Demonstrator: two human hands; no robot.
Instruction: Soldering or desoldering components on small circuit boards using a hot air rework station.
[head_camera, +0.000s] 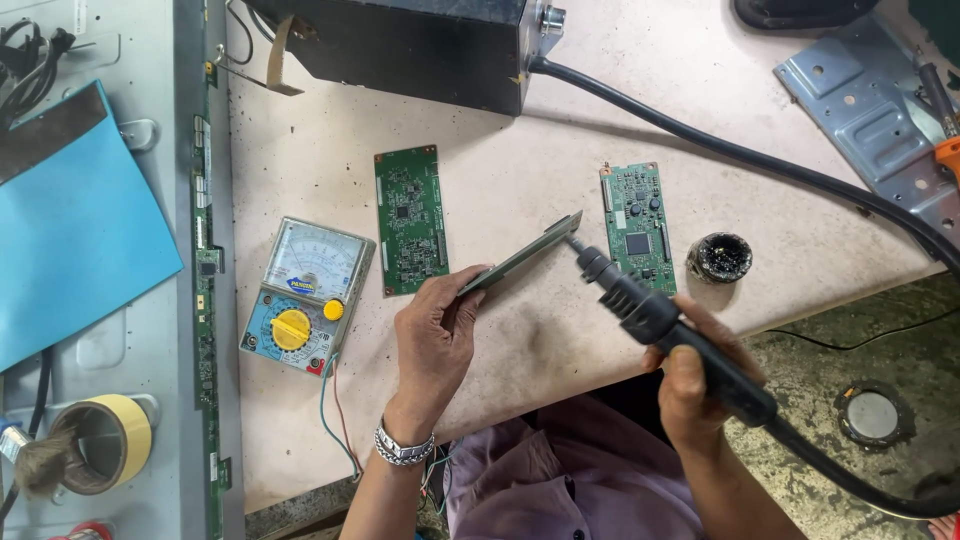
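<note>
A narrow green circuit board (522, 254) is held edge-on above the beige tabletop (540, 330), tilted up toward the right. It is pinched at its lower left end by the left hand (435, 335), fingers closed on it, a metal bracelet (402, 449) worn at the wrist.

The board's upper right end is met by the tip of a black hot-air handpiece (650, 315), gripped in the closed right hand (695, 385). A thick black hose (760, 160) is run from the handpiece off the table edge, round the right side and back across the table to a black box unit (410, 45) at the top.

Just behind the nozzle a second green board (637, 228) lies flat, with a small round black pot (719, 257) just beside it to the right. A third green board (410, 220) lies flat left of the held one, close to the left fingers. An analogue multimeter (303, 295) with a yellow dial sits further left, its red and green leads trailing off the near edge.

At far left: a long grey panel (120, 300) with a green strip board along its edge, a blue sheet (70, 220), a tape roll (105, 440). At top right: a grey metal bracket (870, 125) and an orange-handled screwdriver (945, 150). The path between hands and board is unobstructed.
</note>
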